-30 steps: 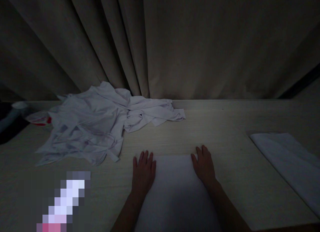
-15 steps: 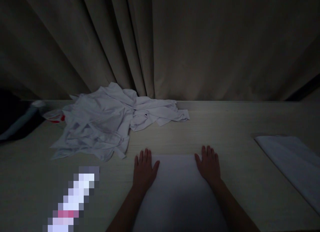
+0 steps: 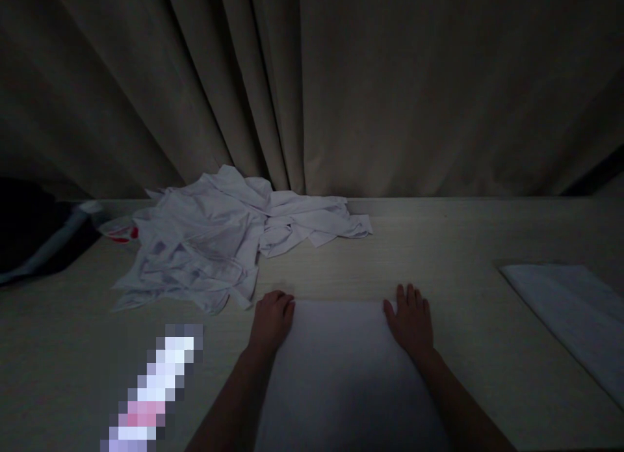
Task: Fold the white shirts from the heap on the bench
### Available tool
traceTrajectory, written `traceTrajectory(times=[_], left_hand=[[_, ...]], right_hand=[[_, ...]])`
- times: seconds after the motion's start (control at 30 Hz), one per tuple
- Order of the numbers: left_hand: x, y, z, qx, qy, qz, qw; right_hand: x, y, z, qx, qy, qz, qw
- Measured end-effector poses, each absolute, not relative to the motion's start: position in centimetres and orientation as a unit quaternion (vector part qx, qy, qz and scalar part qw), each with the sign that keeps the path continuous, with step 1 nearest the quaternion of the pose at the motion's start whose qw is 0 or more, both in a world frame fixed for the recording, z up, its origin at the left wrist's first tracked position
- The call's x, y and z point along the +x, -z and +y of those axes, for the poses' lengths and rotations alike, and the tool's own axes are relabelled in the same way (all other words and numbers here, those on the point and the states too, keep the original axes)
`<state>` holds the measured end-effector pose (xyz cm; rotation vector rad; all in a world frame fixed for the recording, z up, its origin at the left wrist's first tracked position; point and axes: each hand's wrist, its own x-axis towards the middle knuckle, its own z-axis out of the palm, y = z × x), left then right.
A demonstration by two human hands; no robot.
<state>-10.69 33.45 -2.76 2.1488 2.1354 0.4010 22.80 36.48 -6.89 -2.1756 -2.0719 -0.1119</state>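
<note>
A smooth white cloth (image 3: pixel 346 361), folded to straight edges, lies flat in front of me and runs out of the bottom of the view. At its far left corner my left hand (image 3: pixel 271 322) is closed, the fingers curled in and the thumb against them at the cloth's edge. My right hand (image 3: pixel 410 315) rests palm down on the far right corner, its fingers stretched out past the edge and the thumb on the cloth. A shadow darkens the cloth's near part.
Crumpled white cloths (image 3: pixel 209 237) lie at the back left, near the beige curtain (image 3: pixel 390 94). Another flat white cloth (image 3: pixel 575 302) is at the right. A dark item with a pale stripe (image 3: pixel 53 237) sits far left. A pixelated bright object (image 3: pixel 151 393) lies at front left.
My left hand has gone from lying flat with spread fingers to curled fingers at the cloth's corner, shifting slightly left. The right hand stays flat. The view has shifted slightly.
</note>
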Motion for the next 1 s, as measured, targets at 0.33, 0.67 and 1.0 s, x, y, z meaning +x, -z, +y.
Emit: traceTrajectory(times=[0.33,0.67,1.0], left_hand=[[-12.3,0.7,35.1,0.691,-0.042,0.707,0.143],[-7.7,0.5,34.7,0.669,-0.016,0.742,-0.033],[-5.0,1.4,32.1,0.737,-0.021,0.674,-0.042]], right_hand=[[23.0,7.2,36.5,-0.710,0.066,-0.696,0.086],[22.9,7.1,36.5,-0.705,0.060,-0.693,0.140],[23.3,6.2,35.7,-0.581,0.084,-0.766,0.262]])
